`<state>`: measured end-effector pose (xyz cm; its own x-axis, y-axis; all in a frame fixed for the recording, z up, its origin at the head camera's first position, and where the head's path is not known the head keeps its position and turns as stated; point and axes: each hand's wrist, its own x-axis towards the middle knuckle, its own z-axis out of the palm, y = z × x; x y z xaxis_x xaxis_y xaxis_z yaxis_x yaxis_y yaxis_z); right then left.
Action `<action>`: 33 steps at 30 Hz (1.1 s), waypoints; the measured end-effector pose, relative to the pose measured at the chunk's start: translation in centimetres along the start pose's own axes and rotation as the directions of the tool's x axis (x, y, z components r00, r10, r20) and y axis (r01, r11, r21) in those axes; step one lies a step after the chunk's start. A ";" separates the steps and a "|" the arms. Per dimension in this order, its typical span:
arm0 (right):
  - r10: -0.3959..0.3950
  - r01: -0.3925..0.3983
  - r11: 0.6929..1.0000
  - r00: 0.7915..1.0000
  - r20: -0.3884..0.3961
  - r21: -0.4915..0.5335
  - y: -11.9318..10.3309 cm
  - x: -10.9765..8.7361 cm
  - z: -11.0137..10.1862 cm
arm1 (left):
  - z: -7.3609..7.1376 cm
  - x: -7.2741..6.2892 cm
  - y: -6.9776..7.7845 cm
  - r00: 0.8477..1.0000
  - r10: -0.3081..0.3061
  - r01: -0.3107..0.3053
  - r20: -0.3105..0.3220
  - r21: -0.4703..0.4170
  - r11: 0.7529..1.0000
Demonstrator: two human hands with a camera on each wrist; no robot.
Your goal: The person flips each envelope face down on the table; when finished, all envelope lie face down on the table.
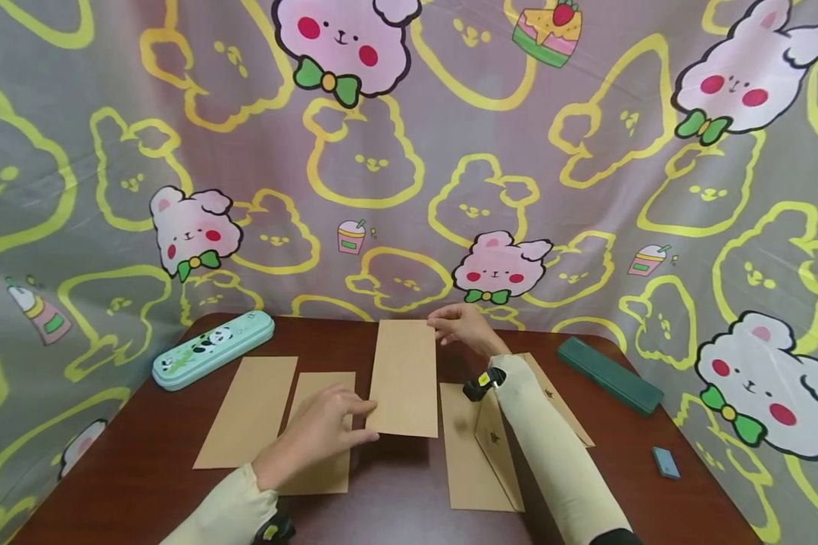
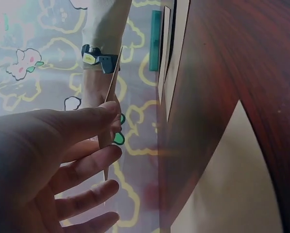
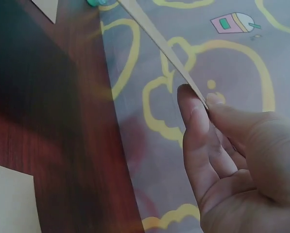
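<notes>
A plain brown paper envelope (image 1: pixel 405 378) is held raised and tilted above the middle of the table. My left hand (image 1: pixel 320 428) pinches its lower left corner between thumb and fingers. At the upper right corner, my right hand (image 1: pixel 470 327) pinches it too. In the left wrist view the envelope (image 2: pixel 110 90) appears edge-on, with the left thumb against one face. The right wrist view shows thumb and fingertips meeting on the edge of the envelope (image 3: pixel 169 53). Under my left forearm lies another brown envelope (image 1: pixel 323 390), partly hidden by the hand.
Farther left lies a brown envelope (image 1: pixel 248 412), beside a mint panda pencil case (image 1: pixel 214 350). Several brown envelopes (image 1: pixel 466 469), some with a small dark emblem, lie under my right arm. A dark green case (image 1: pixel 610 375) and a small blue block (image 1: pixel 665 462) lie at the right. A patterned curtain (image 1: pixel 382 227) hangs behind.
</notes>
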<state>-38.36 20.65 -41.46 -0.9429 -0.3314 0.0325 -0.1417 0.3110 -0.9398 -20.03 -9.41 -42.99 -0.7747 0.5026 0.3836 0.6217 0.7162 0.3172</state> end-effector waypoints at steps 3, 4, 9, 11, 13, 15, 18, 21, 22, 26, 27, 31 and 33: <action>-0.012 0.012 1.000 1.000 0.000 -0.024 0.1 0.1 0.5 | 0.0 -0.1 -0.3 1.000 -0.001 0.001 0.022 -0.003 1.000; -0.013 0.013 0.999 1.000 -0.005 -0.038 0.2 0.1 0.6 | 0.1 0.0 -0.3 0.999 -0.006 0.007 0.035 -0.005 1.000; -0.020 0.021 0.980 1.000 0.008 -0.199 0.8 0.2 1.7 | 0.6 0.3 -0.9 0.995 -0.037 0.036 0.096 0.005 0.999; -0.039 0.045 0.954 0.999 0.026 -0.298 1.2 0.3 2.2 | 1.0 0.5 -1.2 0.993 -0.048 0.047 0.112 0.014 0.999; -0.068 0.079 0.915 0.997 0.042 -0.396 1.7 0.4 2.8 | 1.4 0.6 -1.6 0.990 -0.058 0.056 0.128 0.019 0.998; -0.092 0.110 0.866 0.994 0.061 -0.487 2.2 0.5 3.4 | 1.8 0.7 -1.9 0.986 -0.076 0.075 0.150 0.012 0.997; -0.088 0.125 0.812 0.992 0.093 -0.571 2.8 0.6 4.1 | 2.3 0.9 -2.4 0.981 -0.082 0.083 0.177 0.003 0.997; -0.060 0.108 0.802 0.993 0.101 -0.588 3.4 0.5 4.6 | 2.6 0.9 -2.6 0.976 -0.071 0.071 0.206 0.007 0.997; -0.057 0.107 0.798 0.993 0.102 -0.593 3.5 0.6 4.7 | 2.7 0.9 -2.7 0.975 -0.070 0.069 0.210 0.009 0.998; -0.094 0.167 0.767 0.984 0.149 -0.620 3.7 0.8 4.8 | 2.8 0.9 -2.9 0.971 -0.080 0.085 0.225 -0.011 0.996; -0.109 0.197 0.750 0.978 0.176 -0.631 3.7 0.8 4.7 | 2.8 1.0 -2.9 0.970 -0.083 0.089 0.229 -0.016 0.996; -0.132 0.280 0.708 0.954 0.268 -0.648 2.9 0.6 3.8 | 2.9 1.5 -2.7 0.969 -0.061 0.065 0.240 -0.007 0.998; -0.078 0.245 0.704 0.960 0.270 -0.667 2.0 -0.1 2.9 | 2.9 1.7 -2.0 0.972 -0.039 0.043 0.231 -0.012 0.999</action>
<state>-37.73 18.75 -44.32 -0.8124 -0.5830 0.0122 -0.5314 0.7316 -0.4270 -22.95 -8.58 -45.50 -0.8041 0.5724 0.1605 0.5891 0.7313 0.3438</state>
